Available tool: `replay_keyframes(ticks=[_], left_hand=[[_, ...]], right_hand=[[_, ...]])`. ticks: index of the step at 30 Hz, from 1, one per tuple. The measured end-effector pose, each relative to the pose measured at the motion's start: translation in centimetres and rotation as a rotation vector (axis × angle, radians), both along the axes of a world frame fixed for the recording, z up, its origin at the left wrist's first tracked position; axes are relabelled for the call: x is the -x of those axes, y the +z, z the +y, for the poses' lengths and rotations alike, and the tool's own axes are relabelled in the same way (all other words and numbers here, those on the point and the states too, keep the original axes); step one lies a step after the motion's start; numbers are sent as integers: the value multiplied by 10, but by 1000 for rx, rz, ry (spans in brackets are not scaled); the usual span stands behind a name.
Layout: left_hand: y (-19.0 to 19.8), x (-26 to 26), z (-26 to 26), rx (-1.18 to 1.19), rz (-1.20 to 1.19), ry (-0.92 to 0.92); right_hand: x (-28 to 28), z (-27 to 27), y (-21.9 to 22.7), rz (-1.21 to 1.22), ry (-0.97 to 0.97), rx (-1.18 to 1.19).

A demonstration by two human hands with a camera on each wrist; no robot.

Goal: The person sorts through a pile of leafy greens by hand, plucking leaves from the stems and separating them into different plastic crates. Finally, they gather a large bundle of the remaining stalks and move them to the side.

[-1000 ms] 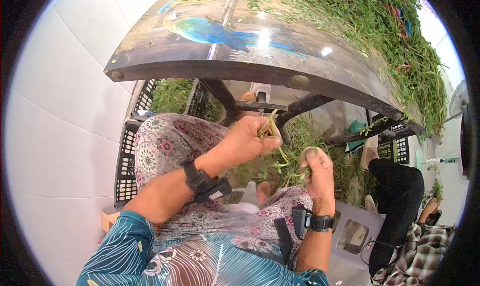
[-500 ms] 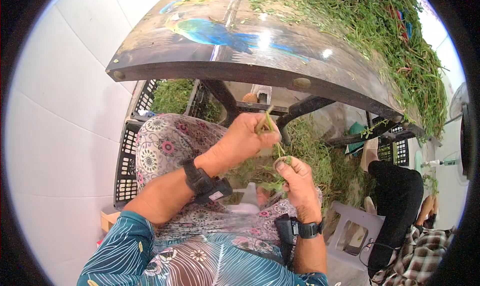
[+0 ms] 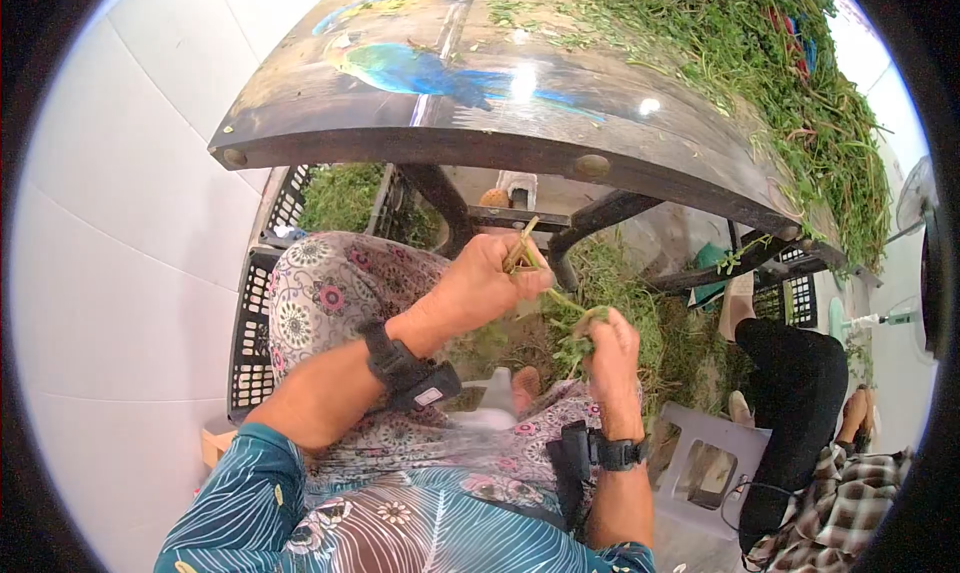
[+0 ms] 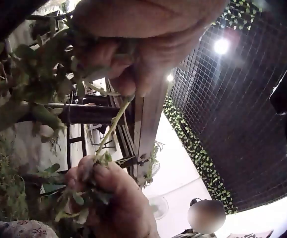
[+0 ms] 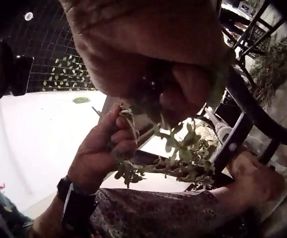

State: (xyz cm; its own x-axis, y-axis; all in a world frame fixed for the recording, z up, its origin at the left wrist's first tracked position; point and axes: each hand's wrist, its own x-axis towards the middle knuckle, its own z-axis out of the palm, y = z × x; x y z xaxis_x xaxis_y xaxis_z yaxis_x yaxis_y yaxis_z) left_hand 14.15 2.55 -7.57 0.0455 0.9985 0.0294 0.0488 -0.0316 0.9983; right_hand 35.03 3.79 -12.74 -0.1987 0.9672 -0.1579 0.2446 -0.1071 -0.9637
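Over the lap in the head view, my left hand [image 3: 490, 285] grips a few green stems [image 3: 526, 235] whose cut ends stick up past the thumb. A little lower and to the right, my right hand [image 3: 612, 358] pinches a leafy green sprig [image 3: 572, 355]. One thin stem [image 4: 114, 120] runs between the two hands in the left wrist view. Leaves of the sprig [image 5: 178, 148] hang below the right hand's curled fingers in the right wrist view, with the left hand [image 5: 100, 154] close beside them.
A wooden table [image 3: 330, 113] with a painted bird stands ahead, a large heap of greens [image 3: 800, 103] on its right. Underneath, a black crate [image 3: 292, 198] holds more greens. Loose greens [image 3: 690, 363] cover the floor. A grey stool [image 3: 690, 443] and another person's leg [image 3: 800, 403] are at the right.
The right hand has come in from the right toward the left hand, then shifted slightly outward with the sprig. The left hand has moved little and keeps its stems.
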Motion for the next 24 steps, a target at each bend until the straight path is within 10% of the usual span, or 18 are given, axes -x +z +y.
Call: replay_keyframes(ticks=[4,8,24], left_hand=[[19,8,-1,40,-86,133],[9,7,1,141,-142,30],[-1,3,-1,71,37,-133]], right_hand=[[-18,11,-2,661,-484,476],[-43,12,-18,978,-405,567],[-20,-1,12,790,-4,512]])
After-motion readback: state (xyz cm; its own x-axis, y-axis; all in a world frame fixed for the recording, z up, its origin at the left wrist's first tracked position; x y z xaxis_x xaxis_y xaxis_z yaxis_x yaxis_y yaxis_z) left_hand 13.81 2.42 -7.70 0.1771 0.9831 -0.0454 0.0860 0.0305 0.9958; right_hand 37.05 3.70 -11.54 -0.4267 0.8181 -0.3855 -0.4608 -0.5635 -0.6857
